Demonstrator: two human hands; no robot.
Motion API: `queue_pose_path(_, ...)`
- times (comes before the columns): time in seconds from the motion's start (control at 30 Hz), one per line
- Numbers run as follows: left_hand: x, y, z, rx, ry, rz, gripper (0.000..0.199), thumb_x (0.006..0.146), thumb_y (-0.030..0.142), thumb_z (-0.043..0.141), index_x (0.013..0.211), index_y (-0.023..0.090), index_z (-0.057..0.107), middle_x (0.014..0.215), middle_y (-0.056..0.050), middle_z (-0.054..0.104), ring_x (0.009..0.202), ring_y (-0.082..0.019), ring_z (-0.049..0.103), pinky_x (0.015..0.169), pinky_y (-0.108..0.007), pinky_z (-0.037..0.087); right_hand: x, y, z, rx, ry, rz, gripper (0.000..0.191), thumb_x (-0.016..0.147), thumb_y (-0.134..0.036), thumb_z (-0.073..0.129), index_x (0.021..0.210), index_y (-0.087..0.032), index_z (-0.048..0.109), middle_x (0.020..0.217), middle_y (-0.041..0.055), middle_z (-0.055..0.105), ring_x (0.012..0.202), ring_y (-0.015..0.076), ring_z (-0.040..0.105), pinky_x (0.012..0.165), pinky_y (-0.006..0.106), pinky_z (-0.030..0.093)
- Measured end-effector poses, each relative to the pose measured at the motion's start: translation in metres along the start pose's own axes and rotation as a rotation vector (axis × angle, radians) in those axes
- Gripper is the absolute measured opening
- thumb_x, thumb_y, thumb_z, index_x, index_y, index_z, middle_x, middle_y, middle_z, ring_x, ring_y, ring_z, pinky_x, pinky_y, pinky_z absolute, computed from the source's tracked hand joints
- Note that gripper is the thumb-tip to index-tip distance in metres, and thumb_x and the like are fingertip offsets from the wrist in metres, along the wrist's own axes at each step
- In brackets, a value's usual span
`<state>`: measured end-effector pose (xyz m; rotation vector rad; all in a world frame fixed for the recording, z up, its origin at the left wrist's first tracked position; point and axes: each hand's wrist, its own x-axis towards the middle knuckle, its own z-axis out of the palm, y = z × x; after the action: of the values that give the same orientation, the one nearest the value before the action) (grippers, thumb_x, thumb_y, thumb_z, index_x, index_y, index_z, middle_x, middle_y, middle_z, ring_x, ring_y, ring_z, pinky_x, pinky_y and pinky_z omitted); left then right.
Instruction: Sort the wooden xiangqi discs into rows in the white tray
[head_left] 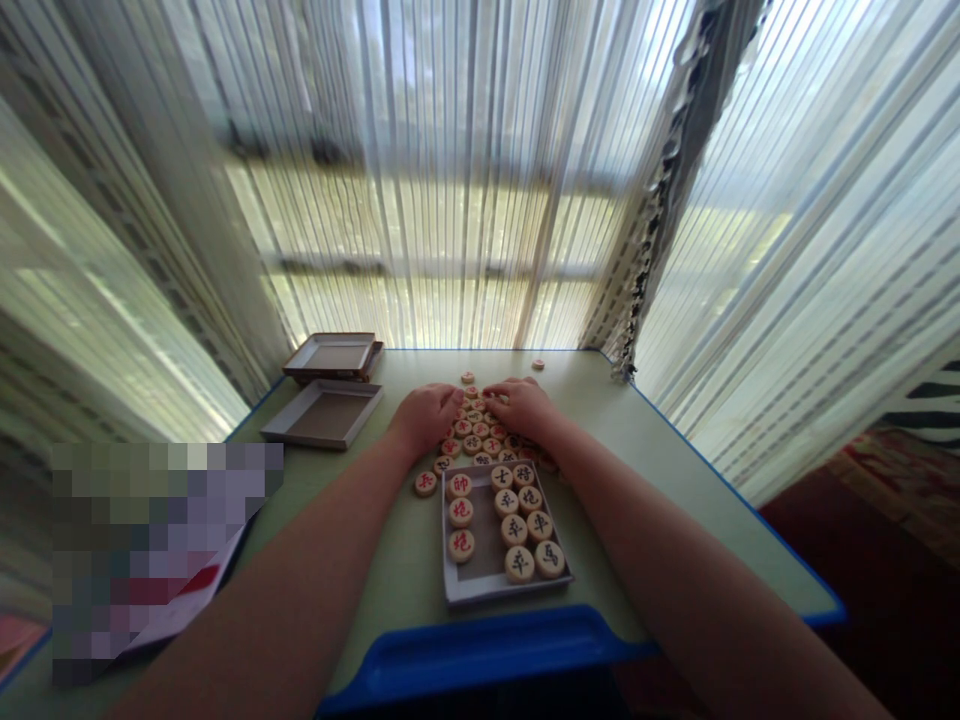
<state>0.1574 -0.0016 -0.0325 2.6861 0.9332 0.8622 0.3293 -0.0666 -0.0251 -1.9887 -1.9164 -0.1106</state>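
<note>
Both arms reach forward over the light green table. My left hand lies at the left side of a heap of round wooden Chinese chess pieces, its fingers loosely bent against them. On the heap's other side is my right hand, fingers apart and touching the pieces. Neither hand shows a piece in its grasp; some fingertips are hard to make out. Nearer to me stands a shallow box tray. A column of red-marked pieces lines its left side, and two columns of black-marked pieces fill the right.
At the back left are an open box tray and stacked trays behind it. Single pieces lie apart: one at the far edge, another left of the tray. A blue ledge runs along the front; curtains hang behind.
</note>
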Motion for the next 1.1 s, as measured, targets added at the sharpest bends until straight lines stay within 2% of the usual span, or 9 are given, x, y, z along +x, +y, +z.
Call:
queue_pose_path(0.13, -0.001, 0.003, -0.002, -0.001, -0.022, 0.001, 0.041, 0.086, 0.037, 0.029, 0.084, 0.017, 0.065, 0.084, -0.006, 0.066, 0.078, -0.017, 0.059, 0.07, -0.025, 0.042, 0.001, -0.001, -0.002, -0.029, -0.009, 0.06, 0.033, 0.077, -0.043, 0.045, 0.093, -0.025, 0.067, 0.092, 0.0049, 0.066, 0.089, 0.0214, 0.056, 0.082, 0.032, 0.038)
queue_pose_path(0.3, -0.002, 0.002, -0.001, -0.015, -0.015, 0.031, 0.038, 0.086, 0.037, 0.032, 0.09, 0.017, 0.064, 0.092, -0.007, 0.065, 0.085, -0.017, 0.059, 0.077, -0.026, 0.043, -0.002, 0.0, -0.009, -0.005, -0.005, 0.079, 0.036, 0.076, -0.046, 0.047, 0.097, -0.023, 0.065, 0.092, 0.0044, 0.067, 0.088, 0.0216, 0.056, 0.08, 0.032, 0.039)
queue_pose_path(0.43, -0.001, 0.0, 0.001, -0.058, -0.017, 0.043, 0.038, 0.086, 0.037, 0.032, 0.089, 0.017, 0.064, 0.094, -0.006, 0.065, 0.087, -0.017, 0.058, 0.079, -0.026, 0.043, -0.002, 0.0, -0.006, -0.023, -0.009, 0.082, 0.033, 0.074, -0.046, 0.049, 0.092, -0.025, 0.066, 0.091, 0.004, 0.067, 0.088, 0.0228, 0.054, 0.078, 0.033, 0.038)
queue_pose_path(0.63, 0.0, 0.0, 0.001, -0.092, -0.018, 0.014, 0.04, 0.085, 0.039, 0.032, 0.088, 0.017, 0.065, 0.095, -0.006, 0.065, 0.088, -0.016, 0.058, 0.08, -0.025, 0.043, 0.0, 0.002, 0.003, -0.013, 0.024, 0.066, 0.026, 0.076, -0.035, 0.048, 0.093, -0.026, 0.066, 0.094, 0.0023, 0.066, 0.089, 0.0212, 0.053, 0.081, 0.032, 0.037)
queue_pose_path(0.77, 0.0, 0.0, 0.001, -0.095, -0.013, 0.006, 0.041, 0.086, 0.038, 0.031, 0.089, 0.017, 0.065, 0.096, -0.006, 0.065, 0.09, -0.016, 0.058, 0.081, -0.025, 0.043, 0.001, 0.0, 0.004, -0.015, 0.03, 0.089, 0.035, 0.077, -0.042, 0.047, 0.098, -0.022, 0.064, 0.094, 0.0057, 0.065, 0.089, 0.0213, 0.053, 0.082, 0.032, 0.037)
queue_pose_path(0.9, 0.001, 0.001, 0.001, -0.097, -0.022, 0.005, 0.04, 0.085, 0.038, 0.032, 0.088, 0.017, 0.065, 0.096, -0.006, 0.065, 0.089, -0.016, 0.058, 0.082, -0.025, 0.043, 0.002, -0.001, 0.003, -0.022, 0.015, 0.104, 0.034, 0.076, -0.045, 0.047, 0.091, -0.022, 0.067, 0.093, 0.0065, 0.065, 0.091, 0.0227, 0.053, 0.083, 0.035, 0.037)
queue_pose_path(1.0, 0.001, 0.0, 0.0, -0.1, -0.014, 0.0, 0.04, 0.085, 0.038, 0.032, 0.088, 0.017, 0.065, 0.093, -0.006, 0.066, 0.087, -0.017, 0.059, 0.078, -0.026, 0.044, 0.003, 0.0, 0.004, 0.042, 0.046, 0.118, 0.029, 0.073, -0.042, 0.053, 0.089, -0.022, 0.066, 0.09, 0.0051, 0.066, 0.09, 0.0222, 0.054, 0.082, 0.034, 0.038)
queue_pose_path(1.1, 0.001, -0.001, 0.001, -0.103, -0.004, 0.011, 0.039, 0.085, 0.038, 0.032, 0.088, 0.017, 0.065, 0.09, -0.006, 0.066, 0.083, -0.017, 0.059, 0.075, -0.026, 0.045, 0.003, 0.003, 0.007, 0.201, 0.07, 0.144, 0.026, 0.07, -0.038, 0.057, 0.088, -0.02, 0.065, 0.085, 0.004, 0.067, 0.083, 0.0186, 0.057, 0.077, 0.031, 0.041)
